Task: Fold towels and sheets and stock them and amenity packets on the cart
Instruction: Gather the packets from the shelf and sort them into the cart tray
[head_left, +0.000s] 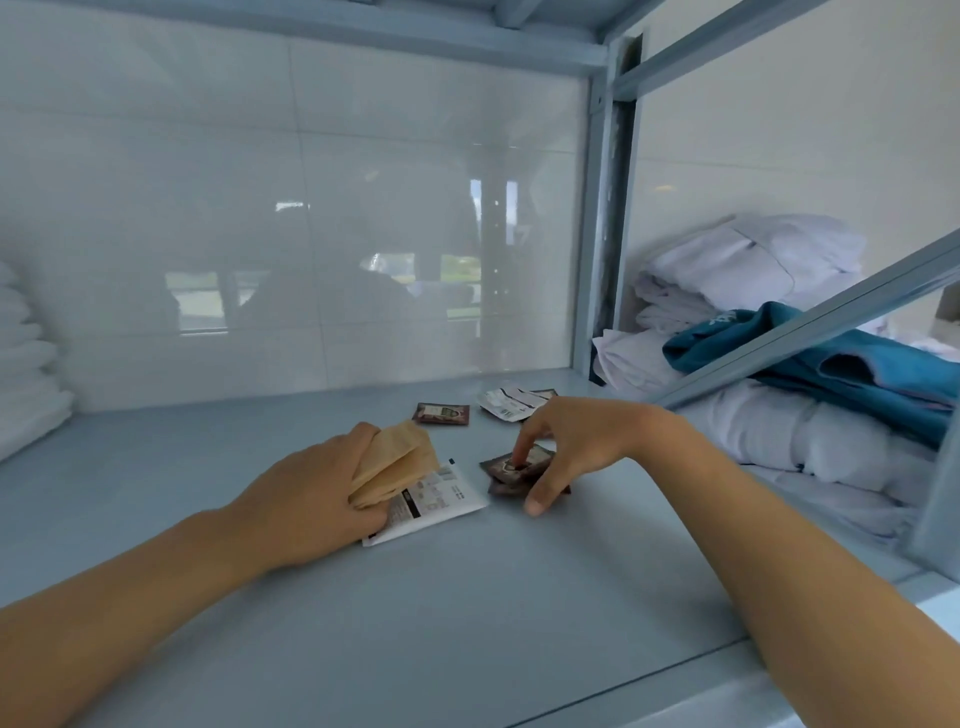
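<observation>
Mid-shelf (208, 467): left hand (311, 499) clutches tan packets (397, 460) atop white packet (441, 501); right hand (571, 447) fingers spread, fingertip pressing dark sachets (511, 470); white linens (753, 265) right

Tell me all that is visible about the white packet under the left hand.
The white packet is flat and rectangular, apparently paper or plastic film, with dark print too blurred to read. It lies flat on the blue-grey shelf, slightly angled. The left hand covers its left part, holding tan packets on top of it.
</observation>
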